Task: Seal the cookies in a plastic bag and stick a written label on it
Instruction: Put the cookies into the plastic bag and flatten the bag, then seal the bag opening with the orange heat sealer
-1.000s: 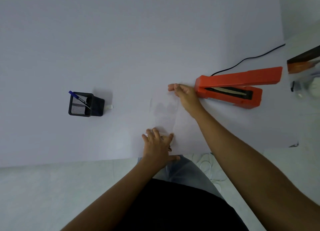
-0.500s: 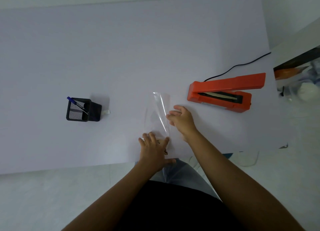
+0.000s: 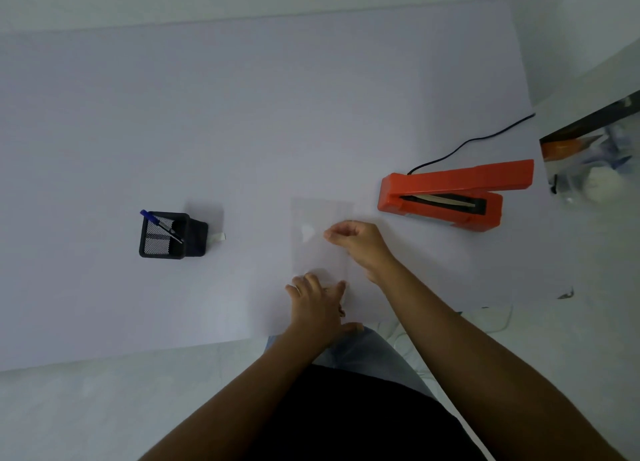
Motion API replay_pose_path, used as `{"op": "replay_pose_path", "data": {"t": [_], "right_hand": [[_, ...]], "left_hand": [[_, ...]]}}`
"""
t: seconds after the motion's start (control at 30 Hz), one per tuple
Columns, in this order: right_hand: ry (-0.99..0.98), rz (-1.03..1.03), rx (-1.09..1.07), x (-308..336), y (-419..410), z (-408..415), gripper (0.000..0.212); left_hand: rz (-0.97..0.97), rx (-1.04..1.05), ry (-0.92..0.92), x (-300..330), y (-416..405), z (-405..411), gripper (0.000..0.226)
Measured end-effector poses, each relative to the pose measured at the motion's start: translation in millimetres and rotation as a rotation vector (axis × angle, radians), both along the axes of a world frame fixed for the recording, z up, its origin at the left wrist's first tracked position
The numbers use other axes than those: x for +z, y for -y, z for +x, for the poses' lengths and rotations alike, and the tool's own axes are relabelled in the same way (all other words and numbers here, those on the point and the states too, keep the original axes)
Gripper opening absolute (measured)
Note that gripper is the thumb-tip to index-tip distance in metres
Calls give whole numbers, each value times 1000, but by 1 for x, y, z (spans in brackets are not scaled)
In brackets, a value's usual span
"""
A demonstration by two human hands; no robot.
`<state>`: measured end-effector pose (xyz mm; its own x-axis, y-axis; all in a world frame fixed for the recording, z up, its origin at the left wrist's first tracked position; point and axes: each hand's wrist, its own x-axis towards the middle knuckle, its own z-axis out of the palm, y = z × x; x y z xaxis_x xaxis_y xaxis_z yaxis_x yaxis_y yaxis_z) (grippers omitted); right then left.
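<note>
White tabletop point(image 3: 242, 114) fills most of the view, with pale floor showing below its near edge. Toward the right of it lies an orange heat sealer point(image 3: 450, 194), its arm raised off the base, and a black cord point(image 3: 467, 145) runs from its back toward the table's far right corner. Off the table's right edge sits a cluttered shelf point(image 3: 595, 155); its contents are too blurred to name.

Near the middle, between sealer and pen holder, a clear plastic bag point(image 3: 318, 239) lies flat on the table, hard to make out against the white. The left hand point(image 3: 317, 304) rests on the bag's near end with fingers straight and slightly spread, pressing it down. The right hand point(image 3: 356, 242) is over the bag's right side, fingers curled with the tips drawn together; whether they pinch the film cannot be told.

To the left stands a black mesh pen holder point(image 3: 166, 235) with a blue pen point(image 3: 159, 223) leaning inside. A small white strip point(image 3: 218, 237) lies just beside the holder.
</note>
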<state>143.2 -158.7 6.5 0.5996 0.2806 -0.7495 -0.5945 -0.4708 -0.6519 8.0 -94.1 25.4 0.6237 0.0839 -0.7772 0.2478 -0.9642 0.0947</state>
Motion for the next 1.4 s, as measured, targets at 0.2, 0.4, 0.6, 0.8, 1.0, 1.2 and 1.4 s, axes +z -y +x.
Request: {"op": "replay_pose_path", "data": {"t": [0.2,0.4,0.6,0.8,1.0,1.2,1.4], "right_hand": [[63,46,38,23,3,1,10],[94,72,5,50,13,4,12],[160,71,-73,72,21,6,10],[217,60,-145,99,33,10,4],[232,12,-160,107,67,9,8],[206,51,-145,97,107,1,9],[158,85,-201,65,148,-10,6]], "left_hand": [[-194,152,-43,13,-21,21,89],[-303,667,447,18,-89,23,52],[-803,854,368,30,-111,51,49],[-970,727,457,34,-98,68,21],[-984,648,466,48,-71,80,19],[-1023,619,292,54,-41,91,24],[-934,719,206,47,8,94,27]]}}
